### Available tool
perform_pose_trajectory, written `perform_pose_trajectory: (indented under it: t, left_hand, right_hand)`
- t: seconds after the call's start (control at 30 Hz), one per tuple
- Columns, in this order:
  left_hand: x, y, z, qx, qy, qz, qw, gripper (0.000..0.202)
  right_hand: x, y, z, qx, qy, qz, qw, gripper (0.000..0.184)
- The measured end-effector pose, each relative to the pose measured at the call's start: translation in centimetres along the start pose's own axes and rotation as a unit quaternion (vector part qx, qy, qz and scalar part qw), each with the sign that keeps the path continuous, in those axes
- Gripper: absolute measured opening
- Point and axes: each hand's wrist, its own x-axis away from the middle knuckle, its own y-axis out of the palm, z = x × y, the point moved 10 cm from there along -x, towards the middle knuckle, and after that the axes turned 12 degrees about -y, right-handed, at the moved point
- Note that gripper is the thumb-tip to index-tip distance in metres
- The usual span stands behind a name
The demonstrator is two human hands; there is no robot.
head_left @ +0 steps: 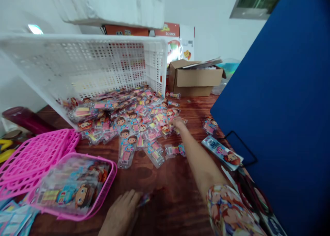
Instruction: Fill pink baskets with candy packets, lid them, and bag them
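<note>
Many small clear plastic packets (132,117) with cartoon faces and pink and yellow sticks inside spill from a tipped white basket (165,67) onto the wooden table. My right hand (177,123) reaches to the right side of this pile, its fingers bunched together at the packets; whether one is between them is hidden. Near the front edge, my left hand (122,208) is closed on a packet (144,199), blurred and seen nearly edge-on. Left of that hand stands a pink plastic basket (113,174) with several larger flat packets (65,194) inside.
Pink lattice lids (38,153) lie at the left, near a dark red bottle (29,120). A cardboard box (198,81) stands behind. On the right are a blue panel (278,108), a printed pack (221,152), scissors (247,191) and a few packets (210,125).
</note>
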Motion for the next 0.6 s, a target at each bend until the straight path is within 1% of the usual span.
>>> perform_pose_trajectory:
  t: [0.07, 0.1, 0.13, 0.17, 0.2, 0.27, 0.3, 0.33, 0.37, 0.4, 0.43, 0.47, 0.5, 0.53, 0.57, 0.6]
  left_hand:
    - [-0.3, -0.7, 0.1, 0.125, -0.05, -0.029, 0.991, 0.025]
    - [-0.6, -0.9, 0.3, 0.201, -0.08, -0.051, 0.975, 0.022]
    - [-0.9, -1.0, 0.5, 0.282, -0.109, -0.071, 0.951, 0.021]
    - [-1.3, -1.3, 0.8, 0.364, -0.135, -0.082, 0.918, 0.023]
    - [-1.6, -1.3, 1.1, 0.443, -0.16, -0.094, 0.877, 0.027]
    - [-2.4, -1.0, 1.6, 0.57, -0.207, -0.104, 0.788, 0.036]
    - [-2.8, -0.8, 1.9, 0.615, -0.225, -0.109, 0.748, 0.041]
    - [-3.2, -0.6, 2.2, 0.647, -0.237, -0.107, 0.717, 0.044]
    - [-3.5, -0.5, 2.5, 0.67, -0.243, -0.099, 0.694, 0.045]
    - [-3.8, -0.6, 2.6, 0.686, -0.244, -0.084, 0.68, 0.045]
    - [-4.0, -0.7, 2.5, 0.698, -0.242, -0.063, 0.671, 0.044]
    - [-4.1, -0.8, 2.4, 0.705, -0.237, -0.042, 0.667, 0.043]
    - [-4.1, -0.9, 2.2, 0.709, -0.232, -0.023, 0.666, 0.043]
    - [-4.0, -0.8, 2.0, 0.71, -0.226, -0.011, 0.667, 0.042]
    - [-3.8, -0.6, 1.9, 0.708, -0.219, -0.004, 0.672, 0.042]
    - [-3.5, -0.4, 1.6, 0.702, -0.212, -0.001, 0.68, 0.043]
  right_hand:
    - [1.4, -0.4, 0.9, -0.094, -0.007, 0.019, 0.995, 0.026]
    - [2.6, -0.4, 1.2, -0.147, -0.014, 0.029, 0.989, 0.024]
    - [4.2, -0.2, 1.1, -0.199, -0.027, 0.037, 0.979, 0.023]
    - [6.2, 0.4, 0.9, -0.251, -0.041, 0.04, 0.966, 0.023]
    - [8.6, 1.3, 0.4, -0.301, -0.056, 0.038, 0.951, 0.024]
    - [14.2, 3.9, -1.0, -0.384, -0.075, 0.017, 0.92, 0.027]
    - [17.1, 5.4, -1.7, -0.417, -0.077, 0.005, 0.905, 0.028]
    - [19.8, 6.8, -2.5, -0.444, -0.076, -0.006, 0.893, 0.028]
    - [22.3, 8.1, -3.2, -0.466, -0.073, -0.014, 0.882, 0.028]
    - [24.4, 9.3, -3.8, -0.501, -0.066, -0.021, 0.863, 0.026]
    - [26.1, 10.5, -4.1, -0.579, -0.033, -0.021, 0.815, 0.024]
    - [27.4, 11.4, -4.4, -0.632, -0.009, -0.014, 0.775, 0.022]
    - [28.4, 12.1, -4.5, -0.681, 0.015, -0.007, 0.732, 0.021]
    - [29.0, 12.6, -4.6, -0.717, 0.036, -0.003, 0.696, 0.021]
    - [29.5, 13.0, -4.7, -0.737, 0.048, -0.005, 0.674, 0.021]
    - [29.8, 13.2, -4.7, -0.747, 0.053, -0.013, 0.662, 0.021]
